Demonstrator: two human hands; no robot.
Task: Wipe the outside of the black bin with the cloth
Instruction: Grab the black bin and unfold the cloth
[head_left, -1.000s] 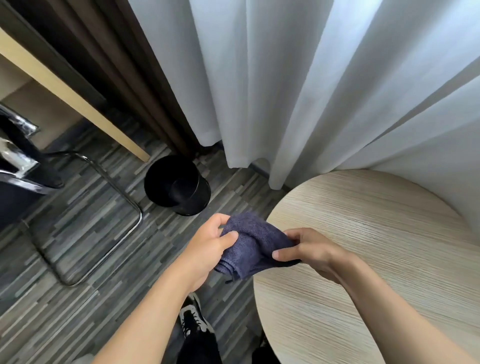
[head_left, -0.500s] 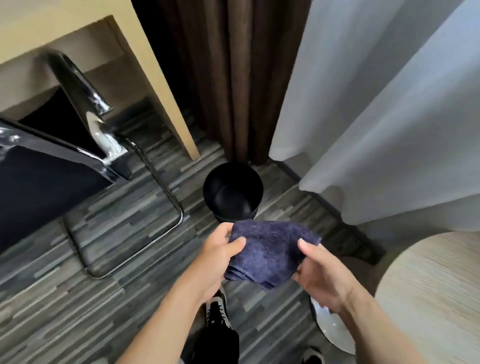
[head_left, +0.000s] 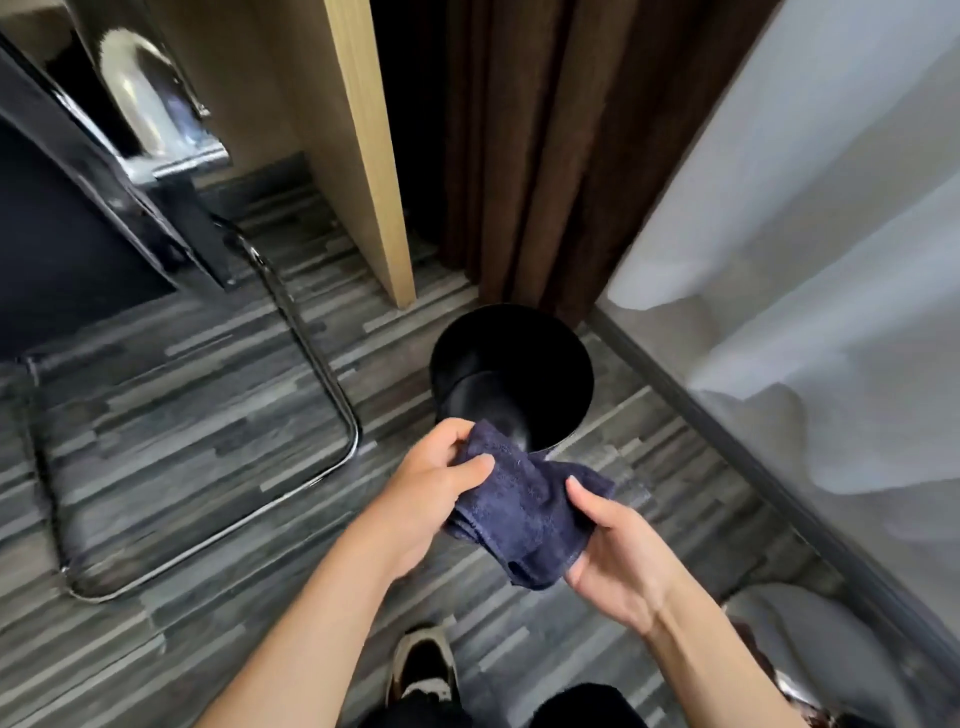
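The black bin (head_left: 550, 364) stands upright on the striped floor, round and open-topped, just ahead of my hands. A folded dark blue cloth (head_left: 524, 512) hangs between both hands, its upper corner overlapping the bin's near rim in the picture. My left hand (head_left: 434, 488) pinches the cloth's upper left edge with thumb on top. Under the cloth's lower right side sits my right hand (head_left: 615, 564), thumb pressed against it. Whether the cloth touches the bin is unclear.
A chrome-framed chair (head_left: 208, 395) with a black seat stands to the left. A light wooden desk panel (head_left: 374, 171) and brown curtain (head_left: 524, 156) rise behind the bin. White sheer curtain (head_left: 810, 234) hangs at right. My shoe (head_left: 423, 670) shows below.
The view has swung left and closer, so the bin now sits right before my hands and the round table has left the picture. Both hands still hold the cloth.
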